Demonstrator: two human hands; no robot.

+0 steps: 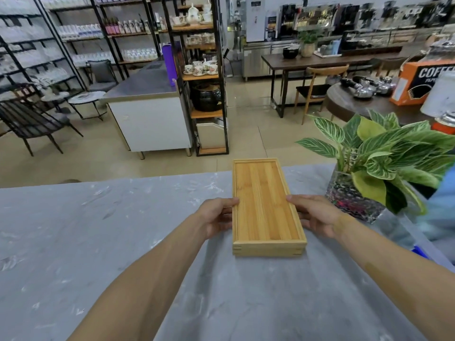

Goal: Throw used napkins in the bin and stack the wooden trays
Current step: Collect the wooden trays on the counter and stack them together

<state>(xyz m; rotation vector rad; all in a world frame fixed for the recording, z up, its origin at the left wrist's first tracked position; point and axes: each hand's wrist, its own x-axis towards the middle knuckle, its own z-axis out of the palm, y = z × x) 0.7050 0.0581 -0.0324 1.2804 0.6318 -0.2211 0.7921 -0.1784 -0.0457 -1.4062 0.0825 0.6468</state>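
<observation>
The wooden tray [267, 207] lay on the grey marble table [98, 242], just beside a potted plant [374, 168]. The left hand [216, 217] and the right hand [317, 216] gripped its 2 long sides. Its thick side suggested 2 trays already stacked, but I could not tell. No napkins and no bin were visible, so that part seemed finished.

Honey-striped bamboo tray [266, 205] on grey marbled counter [98, 230].
</observation>
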